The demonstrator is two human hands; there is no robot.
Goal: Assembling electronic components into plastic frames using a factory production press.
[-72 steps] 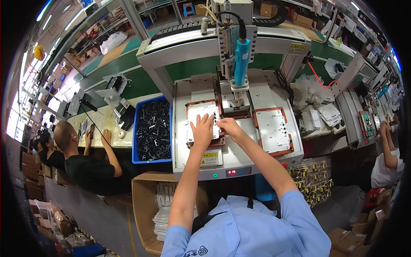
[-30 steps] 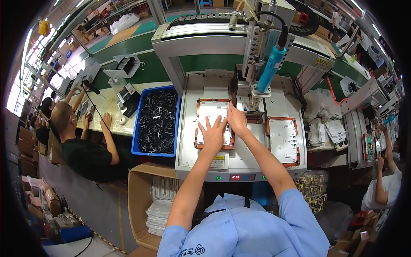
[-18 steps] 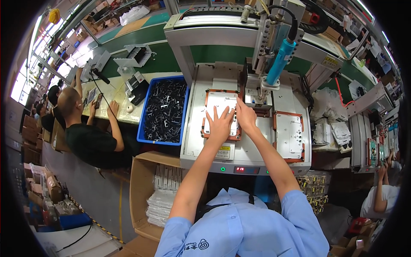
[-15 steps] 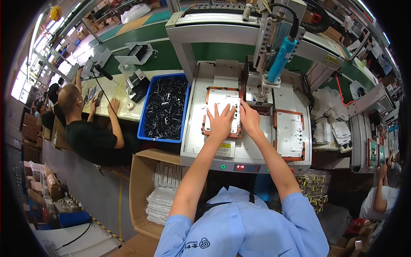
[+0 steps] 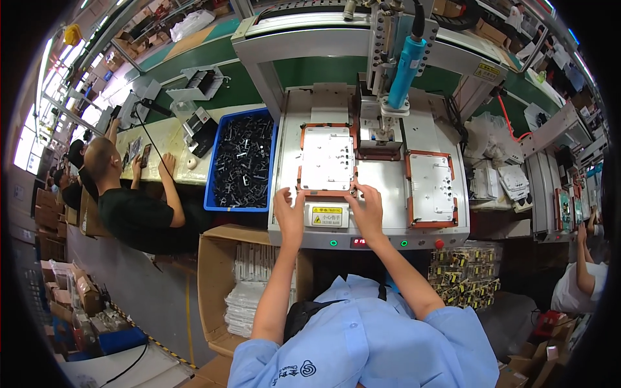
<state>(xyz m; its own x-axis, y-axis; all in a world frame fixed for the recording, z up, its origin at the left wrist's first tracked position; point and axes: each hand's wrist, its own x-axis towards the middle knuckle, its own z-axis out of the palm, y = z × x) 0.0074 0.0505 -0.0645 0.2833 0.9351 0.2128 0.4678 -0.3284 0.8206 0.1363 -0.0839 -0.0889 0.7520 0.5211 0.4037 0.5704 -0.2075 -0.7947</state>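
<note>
A white rectangular panel with small holes along its right side lies flat in a red-brown framed fixture on the bench machine. My left hand is beside the fixture's near left corner, thumb and fingers apart. At the near right corner is my right hand, its thumb and forefinger spread and the fingertips at the frame's edge. Neither hand shows anything held. To the right, a second white panel sits in a similar fixture. Between the two stands the blue cylindrical screwdriver head of the machine.
A blue bin of small black parts stands left of the machine. Below it, an open cardboard box holds stacked, wrapped pieces. A red button and green-ringed buttons line the machine's front edge. A co-worker sits at the left bench.
Both hands have drawn back toward me from the left panel's surface to the near corners of its fixture, moving apart. The whole view has shifted slightly.
</note>
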